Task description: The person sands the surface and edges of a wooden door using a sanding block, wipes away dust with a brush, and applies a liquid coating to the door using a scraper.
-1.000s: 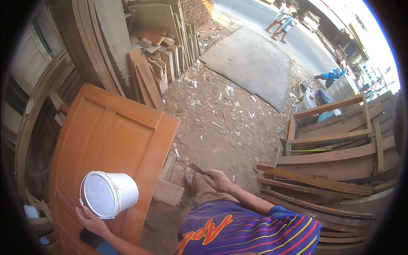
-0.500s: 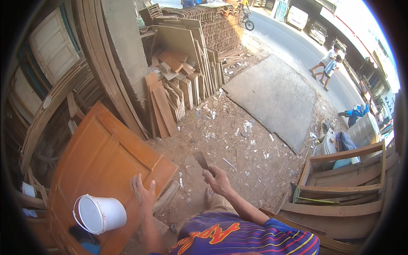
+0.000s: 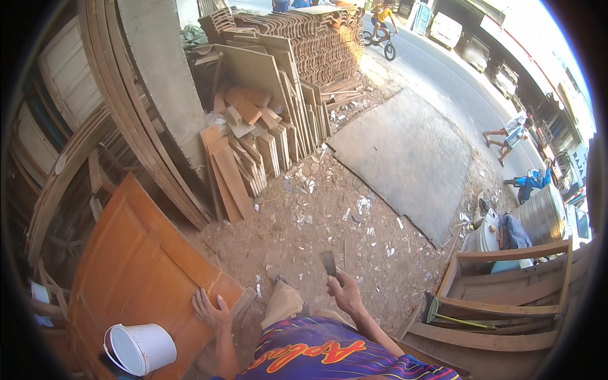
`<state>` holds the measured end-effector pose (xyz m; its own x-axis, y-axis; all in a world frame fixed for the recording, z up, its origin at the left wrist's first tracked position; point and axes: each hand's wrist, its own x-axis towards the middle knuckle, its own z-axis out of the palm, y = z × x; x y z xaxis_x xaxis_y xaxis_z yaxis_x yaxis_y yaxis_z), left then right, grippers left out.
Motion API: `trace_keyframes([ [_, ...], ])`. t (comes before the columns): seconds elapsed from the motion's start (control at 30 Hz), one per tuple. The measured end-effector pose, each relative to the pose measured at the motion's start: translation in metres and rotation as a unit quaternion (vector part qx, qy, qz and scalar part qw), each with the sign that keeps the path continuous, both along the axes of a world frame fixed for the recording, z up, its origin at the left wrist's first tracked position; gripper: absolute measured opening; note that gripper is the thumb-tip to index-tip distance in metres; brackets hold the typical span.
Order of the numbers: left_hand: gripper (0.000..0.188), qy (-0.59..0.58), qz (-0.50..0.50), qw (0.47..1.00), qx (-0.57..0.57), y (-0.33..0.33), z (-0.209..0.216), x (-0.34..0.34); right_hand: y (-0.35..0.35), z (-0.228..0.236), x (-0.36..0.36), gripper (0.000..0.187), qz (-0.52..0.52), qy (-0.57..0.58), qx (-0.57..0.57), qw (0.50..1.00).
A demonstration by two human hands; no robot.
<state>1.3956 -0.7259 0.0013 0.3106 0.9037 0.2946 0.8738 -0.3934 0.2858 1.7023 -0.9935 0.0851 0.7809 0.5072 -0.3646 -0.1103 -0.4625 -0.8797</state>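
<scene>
My right hand (image 3: 346, 294) is closed round the grip of a putty knife (image 3: 327, 261), its flat blade pointing up and away over the littered ground. My left hand (image 3: 213, 310) lies flat with fingers spread on the near right part of an orange-brown wooden door panel (image 3: 149, 253). On that panel, left of my left hand, a white plastic bucket (image 3: 155, 347) with a wire handle rests tilted toward the left. The part of the knife's grip inside my fist is hidden.
Stacked boards (image 3: 272, 82) and wood offcuts lean beyond the panel, with roof tiles (image 3: 316, 44) behind. A grey sheet (image 3: 405, 158) lies ahead. Wooden frames (image 3: 506, 304) and a green broom (image 3: 462, 321) are at right. Walkers and a cyclist (image 3: 382, 25) are on the road.
My left hand has come down flat onto the door panel. My right hand, still holding the putty knife, sits lower and further right. The cyclist has come into view and the walkers have moved along the road.
</scene>
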Motion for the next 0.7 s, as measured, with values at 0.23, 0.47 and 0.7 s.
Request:
trace_keyframes([
  [0.23,0.061,-0.032,-0.027,0.999,0.015,0.003,0.004,-0.005,0.079,0.005,0.055,0.038,0.059,-0.003,0.019,0.998],
  [0.47,0.06,-0.093,0.103,0.99,-0.007,0.09,0.047,0.061,0.199,0.019,0.129,0.041,0.173,-0.046,-0.006,0.984],
  [0.7,0.08,0.083,0.181,0.976,-0.083,0.206,0.05,0.124,0.283,0.049,0.161,0.034,0.353,-0.19,0.026,0.916],
])
